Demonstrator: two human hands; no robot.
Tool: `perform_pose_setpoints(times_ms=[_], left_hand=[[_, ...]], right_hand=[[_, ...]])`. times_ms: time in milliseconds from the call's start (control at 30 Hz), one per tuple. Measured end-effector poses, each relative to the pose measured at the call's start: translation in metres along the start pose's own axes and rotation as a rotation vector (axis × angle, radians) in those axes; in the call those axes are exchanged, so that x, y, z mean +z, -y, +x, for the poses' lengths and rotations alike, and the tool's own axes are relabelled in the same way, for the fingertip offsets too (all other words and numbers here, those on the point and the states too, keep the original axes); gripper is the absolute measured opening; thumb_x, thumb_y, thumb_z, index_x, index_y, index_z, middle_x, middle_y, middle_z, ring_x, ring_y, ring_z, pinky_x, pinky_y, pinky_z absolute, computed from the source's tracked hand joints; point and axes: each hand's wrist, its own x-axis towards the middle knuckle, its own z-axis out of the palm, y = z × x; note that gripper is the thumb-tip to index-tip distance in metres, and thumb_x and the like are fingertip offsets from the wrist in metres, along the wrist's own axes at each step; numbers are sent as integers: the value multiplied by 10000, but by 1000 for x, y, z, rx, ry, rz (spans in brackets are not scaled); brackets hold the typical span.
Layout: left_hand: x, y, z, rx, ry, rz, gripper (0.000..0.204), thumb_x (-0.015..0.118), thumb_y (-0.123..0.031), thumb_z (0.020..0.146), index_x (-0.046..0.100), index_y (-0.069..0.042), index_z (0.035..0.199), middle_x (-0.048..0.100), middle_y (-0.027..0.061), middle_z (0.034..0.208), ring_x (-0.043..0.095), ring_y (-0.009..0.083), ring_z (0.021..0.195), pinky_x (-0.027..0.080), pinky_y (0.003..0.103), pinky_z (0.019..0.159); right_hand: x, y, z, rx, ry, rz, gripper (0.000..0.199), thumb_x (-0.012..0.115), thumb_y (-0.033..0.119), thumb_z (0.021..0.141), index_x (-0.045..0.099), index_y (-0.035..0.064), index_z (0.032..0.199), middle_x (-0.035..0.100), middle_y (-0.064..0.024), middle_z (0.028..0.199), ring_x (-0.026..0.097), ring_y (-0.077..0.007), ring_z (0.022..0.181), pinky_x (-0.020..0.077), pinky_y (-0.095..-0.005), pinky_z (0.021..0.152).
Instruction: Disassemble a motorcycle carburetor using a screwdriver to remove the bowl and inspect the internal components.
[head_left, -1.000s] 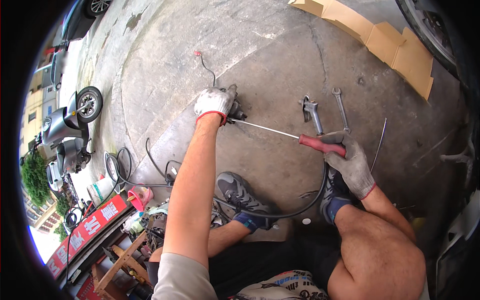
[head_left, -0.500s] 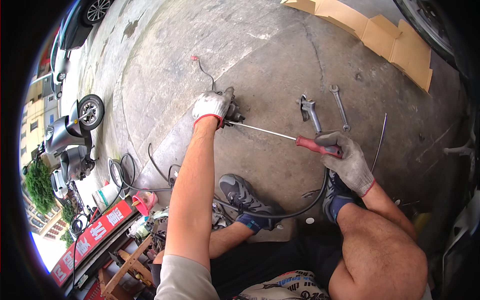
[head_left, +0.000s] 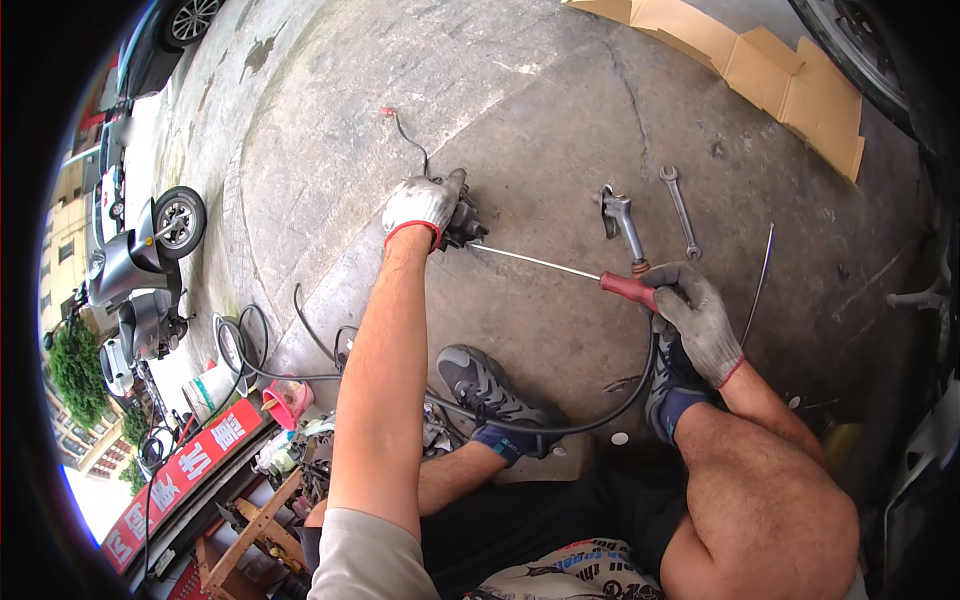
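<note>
You crouched on a stained concrete floor [head_left: 560, 120], both hands in grey work gloves with red cuffs. Your left hand [head_left: 422, 203] reached forward at arm's length, its grip wrapped over a small dark metal part [head_left: 466, 222] that sat on the floor; the part lay directly under and just to the right of your palm, with a thin black cable [head_left: 412, 140] running away from it. Your right hand [head_left: 696, 318] was closer to your body, its grip closed tightly around the red handle of a long screwdriver [head_left: 600, 276]. The steel shaft ran up and to the left from that hand, and its tip met the metal part beside your left hand.

Just beyond your right hand lay a grey metal tool [head_left: 620, 216] and, beside it, a spanner [head_left: 680, 208]. A thin metal rod [head_left: 758, 280] lay farther right. A black hose [head_left: 560, 428] curved across the floor near your grey shoes [head_left: 490, 392]. Flattened cardboard [head_left: 760, 60] lay at the top right, and a parked scooter [head_left: 140, 265] stood far to the left.
</note>
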Motion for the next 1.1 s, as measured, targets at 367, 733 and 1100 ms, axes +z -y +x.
perform_pose_setpoints(times_ms=[367,733,1100], left_hand=[[-7,-5,-6,-1,54,-15,641,502,-626,906,776,-48,957,742,186,982,714,333,959,524,413,891],[-5,-3,0,-9,84,-16,696,513,-656,893,762,-14,1000,734,218,1005,711,352,979,522,418,898],[-11,-9,-11,7,76,-52,686,518,-646,893,762,-9,972,734,220,1000,709,356,976,522,421,899]], right_hand=[[2,-4,3,-17,7,-30,194,589,59,953,646,43,1138,635,-26,948,579,-62,767,509,-233,669],[3,-1,3,-22,9,-11,186,588,53,951,646,36,1127,634,-28,925,576,-63,745,505,-236,666],[0,16,11,247,94,121,275,586,166,968,626,17,1195,643,-45,924,576,-88,674,468,-242,574]])
